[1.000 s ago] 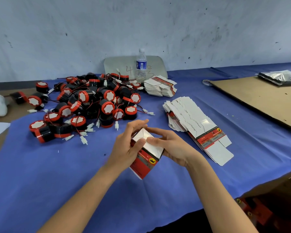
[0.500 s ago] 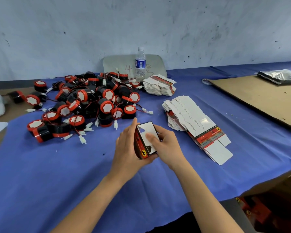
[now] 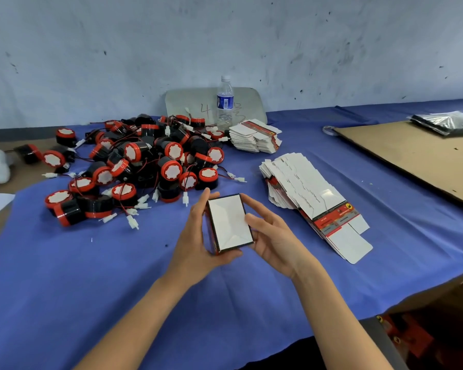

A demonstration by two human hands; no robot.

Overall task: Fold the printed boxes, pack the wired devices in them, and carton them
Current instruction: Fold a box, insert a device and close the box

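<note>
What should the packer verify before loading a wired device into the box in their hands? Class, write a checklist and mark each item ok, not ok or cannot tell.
1. Box squared up: ok; the folded box holds a rectangular shape.
2. Near end closed: ok; its white flaps lie flat.
3. Far end open for loading: cannot tell; it is hidden.
4. Grip secure: ok; the left hand and right hand hold opposite sides.
5. A hand free to fetch a device: not ok; both are on the box.
6. Devices nearby: ok; the pile of wired devices lies just beyond the box.
</note>
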